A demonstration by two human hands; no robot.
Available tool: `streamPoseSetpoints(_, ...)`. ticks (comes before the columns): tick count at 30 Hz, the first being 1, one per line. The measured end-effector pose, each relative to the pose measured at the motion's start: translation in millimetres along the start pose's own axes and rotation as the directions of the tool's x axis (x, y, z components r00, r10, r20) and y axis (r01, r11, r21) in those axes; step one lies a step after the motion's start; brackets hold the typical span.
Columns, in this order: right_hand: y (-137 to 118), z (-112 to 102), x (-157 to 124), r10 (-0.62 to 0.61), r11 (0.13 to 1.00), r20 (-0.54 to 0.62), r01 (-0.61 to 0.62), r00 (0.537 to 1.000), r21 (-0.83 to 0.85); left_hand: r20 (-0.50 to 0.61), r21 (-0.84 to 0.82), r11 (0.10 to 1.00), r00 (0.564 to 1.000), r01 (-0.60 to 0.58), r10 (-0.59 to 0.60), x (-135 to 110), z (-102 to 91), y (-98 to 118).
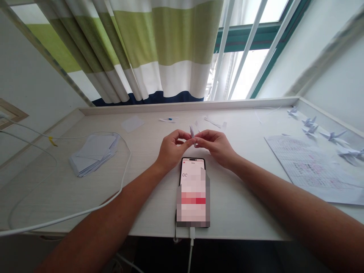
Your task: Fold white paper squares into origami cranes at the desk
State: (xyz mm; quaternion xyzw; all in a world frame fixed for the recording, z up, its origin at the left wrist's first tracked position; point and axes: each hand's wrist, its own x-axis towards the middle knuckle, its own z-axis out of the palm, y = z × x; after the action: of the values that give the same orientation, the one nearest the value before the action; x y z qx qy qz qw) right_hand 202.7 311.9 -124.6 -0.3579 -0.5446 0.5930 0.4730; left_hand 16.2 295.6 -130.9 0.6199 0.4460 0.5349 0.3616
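Both of my hands meet above the white desk point(241, 189), just beyond a phone point(193, 189) that lies flat with its screen lit. My left hand point(170, 148) and my right hand point(216, 146) each pinch a small folded piece of white paper point(192, 132) between thumb and fingers. Part of the paper sticks up between the fingertips; the rest is hidden by them.
A stack of white paper squares point(92, 153) lies at the left, ringed by a white cable point(85, 212). A printed sheet point(309, 167) lies at the right, with several folded paper cranes point(331, 135) behind it. Paper scraps point(212, 122) and a loose square point(132, 123) lie near the curtain point(148, 49).
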Motion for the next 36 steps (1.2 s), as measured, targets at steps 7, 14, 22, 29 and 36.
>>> streamPoseSetpoints(7,-2,-1,-1,0.025,1.0,0.032,-0.025,0.999,0.009,0.079,0.104,0.988,0.991,-0.117,0.11,4,-4.1,-2)
streamPoseSetpoints(14,-2,-3,-1,-0.006,0.999,0.029,0.007,1.0,-0.042,0.127,0.123,0.98,0.981,-0.16,0.144,2,-3.9,1)
streamPoseSetpoints(22,-2,-4,-3,-0.109,0.98,0.007,0.108,0.994,-0.164,0.144,0.139,0.969,0.972,-0.203,0.184,1,-4.8,-1)
streamPoseSetpoints(29,-5,-2,-5,-0.157,0.975,-0.008,0.154,0.988,-0.163,0.093,0.128,0.981,0.987,-0.145,0.133,0,-2.5,5)
streamPoseSetpoints(36,-7,0,-8,-0.169,0.969,0.006,0.167,0.986,-0.181,0.082,0.097,0.973,0.976,-0.207,0.2,0,-2.4,9)
